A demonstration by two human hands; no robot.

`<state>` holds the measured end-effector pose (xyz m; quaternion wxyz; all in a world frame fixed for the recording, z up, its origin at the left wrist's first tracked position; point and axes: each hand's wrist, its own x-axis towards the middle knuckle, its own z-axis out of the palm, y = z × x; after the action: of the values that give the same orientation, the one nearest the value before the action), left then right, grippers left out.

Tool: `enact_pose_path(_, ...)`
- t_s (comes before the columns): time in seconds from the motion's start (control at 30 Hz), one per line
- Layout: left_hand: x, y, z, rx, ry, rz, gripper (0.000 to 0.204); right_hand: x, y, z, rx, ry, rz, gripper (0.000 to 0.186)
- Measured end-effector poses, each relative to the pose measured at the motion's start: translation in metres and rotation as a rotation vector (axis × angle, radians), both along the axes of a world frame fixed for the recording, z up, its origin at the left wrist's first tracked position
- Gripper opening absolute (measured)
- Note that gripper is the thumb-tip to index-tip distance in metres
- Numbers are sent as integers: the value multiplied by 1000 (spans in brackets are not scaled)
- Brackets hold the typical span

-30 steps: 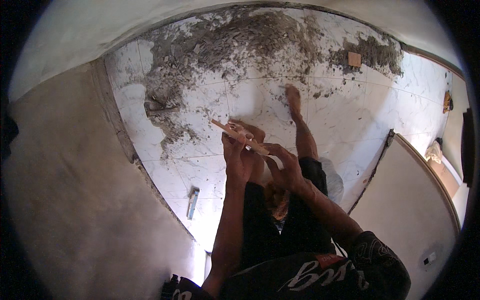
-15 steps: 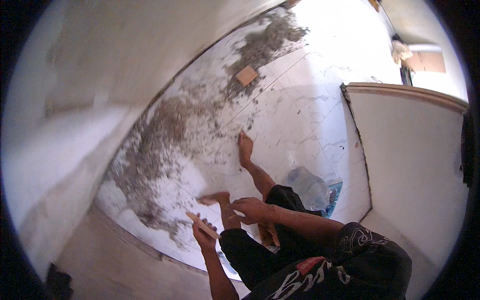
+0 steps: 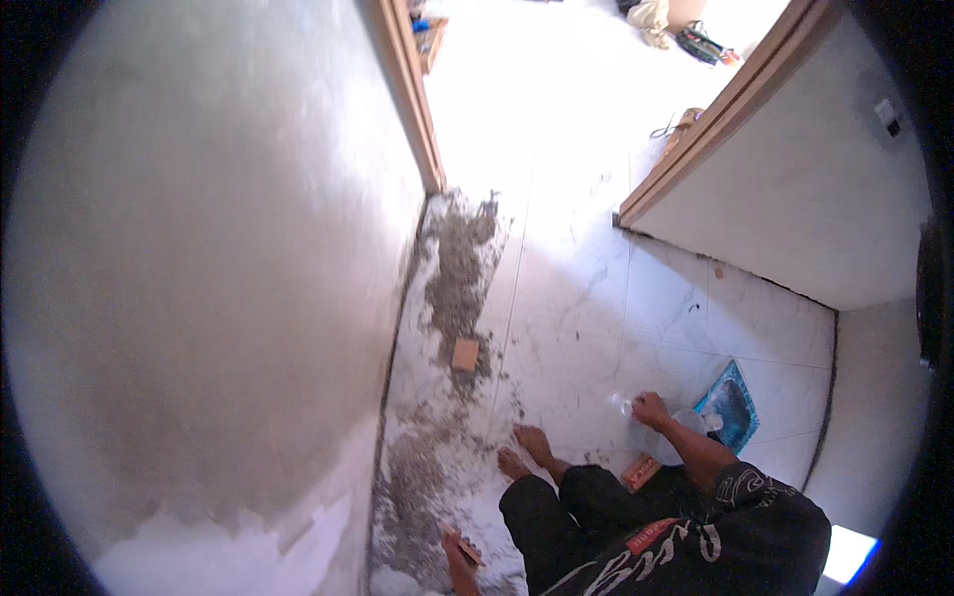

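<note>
My left hand (image 3: 459,562) grips a thin tan board-like piece (image 3: 467,549), seen nearly edge-on, low over the rubble by the wall. Farther right, my right hand (image 3: 651,409) is closed at the edge of a clear plastic container (image 3: 676,449); its fingertips are partly hidden. A blue packet (image 3: 730,412) lies beside the container. An orange-brown block or box (image 3: 641,473) sits close to my right knee. On the debris strip ahead rests a square tan piece (image 3: 465,355).
Grey crumbly debris (image 3: 459,283) runs along the foot of the left wall (image 3: 229,258). White marbled tiles (image 3: 556,328) cover the floor. Wooden door frames (image 3: 407,89) flank a bright opening ahead. My bare feet (image 3: 527,452) stand beside the debris.
My view has swung toward the doorway. My right hand has moved away from my left hand and over to the clear plastic container. The tan piece stays in my left hand.
</note>
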<state>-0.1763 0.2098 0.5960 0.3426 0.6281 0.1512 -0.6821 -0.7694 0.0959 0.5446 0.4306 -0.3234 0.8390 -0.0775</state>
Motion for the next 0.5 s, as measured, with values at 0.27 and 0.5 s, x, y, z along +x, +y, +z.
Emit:
enact_pose_path(0.27,-44,-121,39,19,-135,-514,47,-18,-46,80,101,1,140,28)
enact_pose_path(0.5,-88,-251,31,59,-268,-678,44,-55,-94,134,78,-274,-195,17)
